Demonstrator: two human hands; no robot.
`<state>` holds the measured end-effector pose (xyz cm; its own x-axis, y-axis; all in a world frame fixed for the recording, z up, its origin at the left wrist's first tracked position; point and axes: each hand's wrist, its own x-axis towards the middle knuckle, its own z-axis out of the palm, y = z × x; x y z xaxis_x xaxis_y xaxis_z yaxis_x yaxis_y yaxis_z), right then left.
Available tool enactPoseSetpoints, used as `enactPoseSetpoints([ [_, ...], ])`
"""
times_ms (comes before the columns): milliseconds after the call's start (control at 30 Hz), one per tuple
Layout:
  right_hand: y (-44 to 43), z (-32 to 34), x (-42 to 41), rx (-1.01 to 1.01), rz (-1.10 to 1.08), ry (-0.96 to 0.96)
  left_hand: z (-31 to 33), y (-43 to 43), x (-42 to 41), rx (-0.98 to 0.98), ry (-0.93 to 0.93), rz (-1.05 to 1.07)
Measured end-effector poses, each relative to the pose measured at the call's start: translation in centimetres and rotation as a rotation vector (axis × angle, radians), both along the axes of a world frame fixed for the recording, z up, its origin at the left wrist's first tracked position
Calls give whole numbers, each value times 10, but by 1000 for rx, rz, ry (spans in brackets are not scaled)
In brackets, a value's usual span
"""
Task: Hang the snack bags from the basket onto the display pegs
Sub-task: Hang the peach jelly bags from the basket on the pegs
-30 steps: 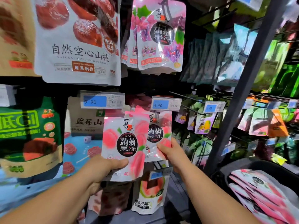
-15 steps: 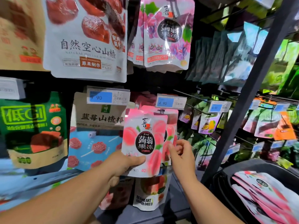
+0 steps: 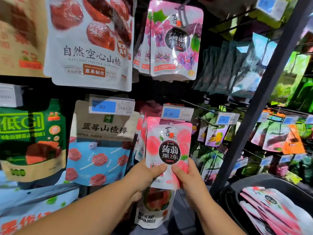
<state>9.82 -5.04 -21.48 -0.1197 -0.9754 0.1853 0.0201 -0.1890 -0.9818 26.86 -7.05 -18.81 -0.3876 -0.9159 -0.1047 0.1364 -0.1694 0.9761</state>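
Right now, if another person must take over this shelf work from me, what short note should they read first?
The left grip holds the lower left of the peach jelly bag, thumb on the front.
The right grip holds its lower right corner.
The bag is upright just under the 4.90 price tag, in front of hung peach bags. Whether its hole is on the peg cannot be seen.
Left to do: check that it hangs, let go, then hang the pink bags lying in the dark basket at lower right.

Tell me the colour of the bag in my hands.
The peach jelly bag is pink and white with peaches and a black circle; head view.
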Motion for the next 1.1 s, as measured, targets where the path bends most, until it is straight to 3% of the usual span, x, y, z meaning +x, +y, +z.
enactPoseSetpoints([
  [367,-15,9,-7,45,-7,-30,6,-7,-9,-100,-32,60],
  [533,-24,10,-6,49,-39,41,4,-17,-7,-179,-151,150],
  [933,-30,4,-5,122,-160,243,7,-29,-3,-335,-636,354],
  [1100,-22,3,-4,130,-185,310,11,-22,-5,-417,-613,464],
])
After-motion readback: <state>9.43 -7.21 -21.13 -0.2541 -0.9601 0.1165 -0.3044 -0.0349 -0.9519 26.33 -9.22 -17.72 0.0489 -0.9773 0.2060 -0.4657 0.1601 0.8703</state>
